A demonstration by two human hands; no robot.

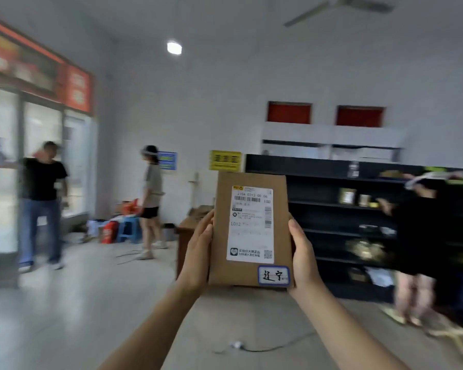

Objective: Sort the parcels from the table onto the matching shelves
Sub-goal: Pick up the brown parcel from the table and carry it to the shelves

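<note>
I hold a flat brown cardboard parcel [222,249] upright in front of me, its face toward the camera. A white shipping label covers most of the face, and a small blue-edged sticker with handwriting sits at its lower right corner. My left hand [198,252] grips the parcel's left edge and my right hand [304,256] grips its right edge. Behind the parcel to the right stands a dark shelf unit [332,209] with several small parcels on its boards.
A brown table [183,231] shows partly behind the parcel. One person in black stands at the shelf on the right [417,236]; two others stand at left near the glass doors [40,206]. A cable [265,348] lies on the floor; stools and bags stand by the far wall.
</note>
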